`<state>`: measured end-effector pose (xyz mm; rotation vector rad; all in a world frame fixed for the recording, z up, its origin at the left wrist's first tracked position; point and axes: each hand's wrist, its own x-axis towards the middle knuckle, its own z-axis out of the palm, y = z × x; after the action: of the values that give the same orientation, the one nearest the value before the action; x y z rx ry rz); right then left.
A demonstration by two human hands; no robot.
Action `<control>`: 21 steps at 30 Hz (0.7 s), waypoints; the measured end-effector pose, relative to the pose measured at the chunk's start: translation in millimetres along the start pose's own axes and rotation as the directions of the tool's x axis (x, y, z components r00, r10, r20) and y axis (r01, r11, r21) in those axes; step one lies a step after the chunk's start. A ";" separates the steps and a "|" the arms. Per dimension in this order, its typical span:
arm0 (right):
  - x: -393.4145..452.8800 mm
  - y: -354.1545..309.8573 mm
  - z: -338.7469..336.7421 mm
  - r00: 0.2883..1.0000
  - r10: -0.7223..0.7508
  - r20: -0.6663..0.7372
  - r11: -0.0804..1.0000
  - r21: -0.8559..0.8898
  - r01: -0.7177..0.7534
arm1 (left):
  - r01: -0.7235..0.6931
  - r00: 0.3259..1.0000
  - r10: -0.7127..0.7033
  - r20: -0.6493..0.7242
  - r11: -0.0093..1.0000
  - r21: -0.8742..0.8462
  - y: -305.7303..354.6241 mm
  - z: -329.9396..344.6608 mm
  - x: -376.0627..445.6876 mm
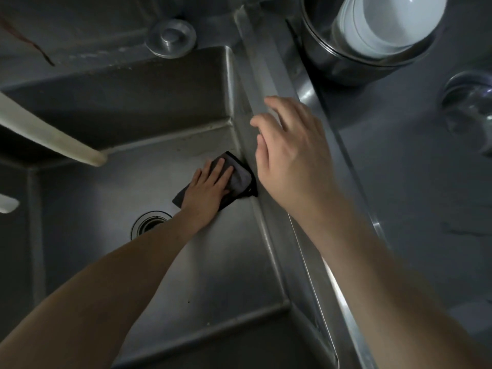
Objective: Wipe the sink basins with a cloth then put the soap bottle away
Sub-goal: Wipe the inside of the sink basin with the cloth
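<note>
Cloth (239, 179) reads to me as soft, light and limp, likely damp, so I judge it handles best under a flat palm rather than a pinch. It lies on the floor of the sink basin (149, 171), against the right wall just beyond the drain (149, 223), with my left hand (206, 191) spread open on top, pressing it down. My right hand (290, 153) hovers open and empty over the rim just beside it; no soap bottle in view.
</note>
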<state>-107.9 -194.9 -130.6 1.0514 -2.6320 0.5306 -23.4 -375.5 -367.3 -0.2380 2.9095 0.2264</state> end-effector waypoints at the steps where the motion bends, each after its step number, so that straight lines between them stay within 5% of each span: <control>1: 5.6 1.6 2.7 1.000 0.002 -0.005 1.000 0.006 -0.002 | 0.008 1.000 -0.008 0.001 1.000 0.004 -3.8 -1.4 4.1; 13: 9.9 0.1 13.7 0.992 0.031 0.119 0.996 -0.083 -0.021 | 0.299 0.950 -0.301 -0.085 0.954 -0.026 -46.3 -25.3 38.5; 18: 11.5 0.2 16.3 0.990 0.072 0.124 0.996 -0.065 -0.064 | 0.505 0.843 -0.511 -0.169 0.860 -0.077 -63.3 -27.3 36.4; 21: 12.2 0.0 16.3 0.988 0.090 0.126 0.996 -0.037 -0.086 | 0.632 0.717 -0.669 -0.195 0.742 -0.223 -65.3 -19.3 33.7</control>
<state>-118.2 -209.2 -140.8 0.9943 -2.7993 0.4527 -48.2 -447.3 -364.9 -1.3933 2.8254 0.2911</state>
